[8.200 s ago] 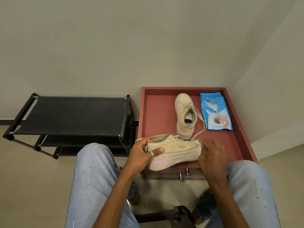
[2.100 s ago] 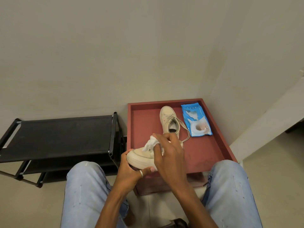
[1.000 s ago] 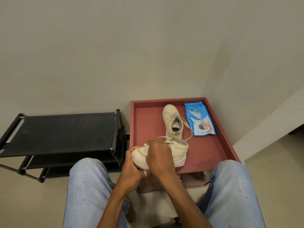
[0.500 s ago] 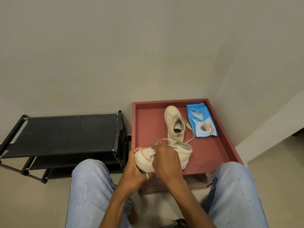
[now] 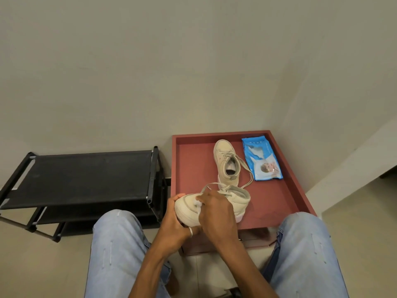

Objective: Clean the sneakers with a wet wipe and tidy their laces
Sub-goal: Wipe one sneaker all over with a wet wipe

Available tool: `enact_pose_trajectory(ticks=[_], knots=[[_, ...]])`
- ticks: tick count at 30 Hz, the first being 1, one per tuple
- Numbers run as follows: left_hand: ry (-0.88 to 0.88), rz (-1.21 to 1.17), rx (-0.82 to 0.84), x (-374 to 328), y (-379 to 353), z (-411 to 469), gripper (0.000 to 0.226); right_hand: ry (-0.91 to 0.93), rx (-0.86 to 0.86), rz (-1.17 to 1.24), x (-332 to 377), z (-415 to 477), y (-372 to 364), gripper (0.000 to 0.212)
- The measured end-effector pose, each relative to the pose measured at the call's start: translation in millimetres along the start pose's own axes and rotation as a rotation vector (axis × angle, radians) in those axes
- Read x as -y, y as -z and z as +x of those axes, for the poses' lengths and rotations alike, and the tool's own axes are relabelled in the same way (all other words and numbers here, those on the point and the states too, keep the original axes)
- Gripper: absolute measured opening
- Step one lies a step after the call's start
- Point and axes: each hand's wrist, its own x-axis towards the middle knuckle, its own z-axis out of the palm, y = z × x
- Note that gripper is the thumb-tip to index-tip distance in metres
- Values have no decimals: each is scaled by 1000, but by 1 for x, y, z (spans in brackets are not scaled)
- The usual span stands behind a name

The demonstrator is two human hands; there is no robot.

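Observation:
I hold a cream sneaker [image 5: 237, 197] above the near edge of the red tray-top cabinet [image 5: 193, 168], toe pointing left. My left hand [image 5: 175, 224] grips its toe and sole from below. My right hand [image 5: 217, 214] holds a white wet wipe [image 5: 197, 204] against the toe's upper side; only a small bunch of the wipe shows. The sneaker's loose lace loops up behind my right hand. The second cream sneaker [image 5: 226, 163] stands on the tray, toe toward the wall, laces trailing to the right.
A blue pack of wet wipes [image 5: 262, 161] lies on the tray right of the second sneaker. A black shoe rack [image 5: 86, 175] stands to the left against the wall. My knees in light jeans frame the cabinet; a white wall corner rises at right.
Over the frames my right hand has rubbed the wipe along the held sneaker, from its heel end to the toe. The sneaker has stayed in my left hand.

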Motion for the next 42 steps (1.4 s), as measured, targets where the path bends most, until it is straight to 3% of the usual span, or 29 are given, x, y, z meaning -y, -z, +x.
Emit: enact_pose_trajectory(ticks=[4, 8, 11, 19, 25, 30, 34, 39, 42], knots=[[1, 0, -16, 3, 2, 1, 88, -26, -17, 103, 21, 3, 4, 35], [11, 17, 7, 10, 6, 1, 80, 115, 56, 202, 18, -20, 10, 37], [19, 34, 4, 12, 6, 2, 83, 123, 120, 172, -2, -33, 13, 40], [25, 17, 5, 9, 6, 7, 97, 32, 60, 11, 3, 4, 1, 31], [34, 22, 10, 18, 8, 7, 85, 199, 78, 243, 20, -16, 9, 34], [63, 0, 7, 13, 5, 7, 95, 60, 62, 84, -15, -13, -1, 30], [55, -4, 18, 10, 3, 8, 94, -34, 22, -22, 2, 0, -5, 26], [40, 16, 18, 11, 6, 6, 91, 103, -2, 155, 11, -9, 0, 28], [34, 23, 44, 10, 5, 6, 94, 66, -6, 175, -15, -19, 3, 30]])
